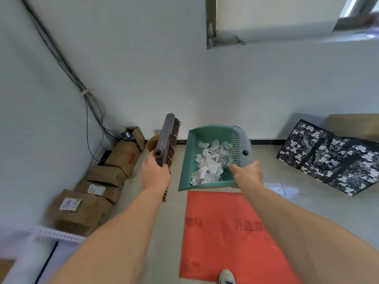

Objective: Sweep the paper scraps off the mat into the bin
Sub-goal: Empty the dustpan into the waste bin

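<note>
The left hand [155,173] is clenched around the near end of the brush [167,138]. It holds the brush raised, with the grey back to the left and the brown bristles facing right toward the dustpan [185,160]. The right hand [248,174] grips the dustpan at its grey handle side. The thumb lies along the inner edge next to the comb teeth.

The paper scraps [211,160] are heaped inside the dustpan, just left of the right hand. They lie against the comb and spread toward the near edge. A narrow gap separates the brush bristles from the dustpan's left wall, so the two tools are not touching.

The red mat [225,242] lies on the floor [287,201], below and behind the right hand. In this view its far edge sits just under the dustpan's near edge. A shoe [226,276] stands at the mat's near edge.

The bin [151,143], tan and round, stands beyond the left hand at the foot of the wall. The brush head hides part of it. A strip of tiled floor runs from under the left hand toward the bin.

Cardboard boxes [121,158] line the wall to the left of the left hand and border that strip. Well to the right of the right hand, a patterned bag [328,156] rests on the floor, with open tiles between the bag and the mat.
</note>
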Demonstrator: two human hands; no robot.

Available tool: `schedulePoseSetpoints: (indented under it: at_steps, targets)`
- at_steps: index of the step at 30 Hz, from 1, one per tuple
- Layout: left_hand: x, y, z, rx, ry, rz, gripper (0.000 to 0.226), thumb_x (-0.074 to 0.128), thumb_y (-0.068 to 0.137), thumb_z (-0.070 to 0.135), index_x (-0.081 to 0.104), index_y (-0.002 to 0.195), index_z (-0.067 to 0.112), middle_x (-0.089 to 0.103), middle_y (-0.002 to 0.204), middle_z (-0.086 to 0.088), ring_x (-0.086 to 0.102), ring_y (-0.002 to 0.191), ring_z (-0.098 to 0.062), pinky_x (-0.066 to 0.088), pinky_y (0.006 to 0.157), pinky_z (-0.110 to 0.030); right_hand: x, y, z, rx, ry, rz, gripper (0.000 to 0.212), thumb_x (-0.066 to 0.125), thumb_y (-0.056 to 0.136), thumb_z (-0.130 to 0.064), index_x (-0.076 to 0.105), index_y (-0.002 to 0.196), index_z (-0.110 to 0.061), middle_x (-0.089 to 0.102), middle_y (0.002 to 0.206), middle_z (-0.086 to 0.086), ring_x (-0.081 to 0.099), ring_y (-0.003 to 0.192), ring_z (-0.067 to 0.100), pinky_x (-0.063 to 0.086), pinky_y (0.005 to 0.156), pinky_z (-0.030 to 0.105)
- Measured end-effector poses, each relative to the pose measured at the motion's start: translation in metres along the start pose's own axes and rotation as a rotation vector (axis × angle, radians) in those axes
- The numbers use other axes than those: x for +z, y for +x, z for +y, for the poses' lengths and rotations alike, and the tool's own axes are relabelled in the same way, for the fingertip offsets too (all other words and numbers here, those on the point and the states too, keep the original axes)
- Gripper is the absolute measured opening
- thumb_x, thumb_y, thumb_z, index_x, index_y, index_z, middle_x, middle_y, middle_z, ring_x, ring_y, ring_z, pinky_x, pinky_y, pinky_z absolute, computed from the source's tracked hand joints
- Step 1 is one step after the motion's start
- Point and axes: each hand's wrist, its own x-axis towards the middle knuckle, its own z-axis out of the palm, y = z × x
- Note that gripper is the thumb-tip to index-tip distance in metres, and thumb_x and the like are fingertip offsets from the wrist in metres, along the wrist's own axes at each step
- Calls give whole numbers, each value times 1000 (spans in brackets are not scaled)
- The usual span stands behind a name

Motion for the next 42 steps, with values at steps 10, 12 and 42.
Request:
schedulePoseSetpoints:
  at_steps: [10, 12, 42]
  targets:
    - [-49, 88, -33, -71, -14, 103, 56, 61, 90, 18, 38, 140, 25, 53, 130, -9, 55, 116, -30, 48, 95, -43, 73, 9, -74, -60, -62, -69, 58, 76, 82, -27, 38, 120, -6, 55, 113, 19, 63, 92, 35, 59, 75, 48]
    - [-56, 113, -42, -81, -17, 105, 56, 61, 89, 19, 39, 139, 28, 54, 130, -7, 55, 115, -29, 49, 96, -45, 95, 11, -86, -58, -63, -69, 58, 78, 81, -27, 38, 118, -7, 55, 112, 19, 64, 92, 36, 59, 75, 50]
    - [30, 541, -100, -146, 43, -134, 53, 64, 89, 18, 43, 138, 22, 54, 129, -6, 55, 115, -25, 47, 96, -39, 447, 230, -246, 232, -101, -66, 46, 75, 84, -18, 35, 106, -11, 55, 111, 18, 62, 90, 35, 58, 57, 41]
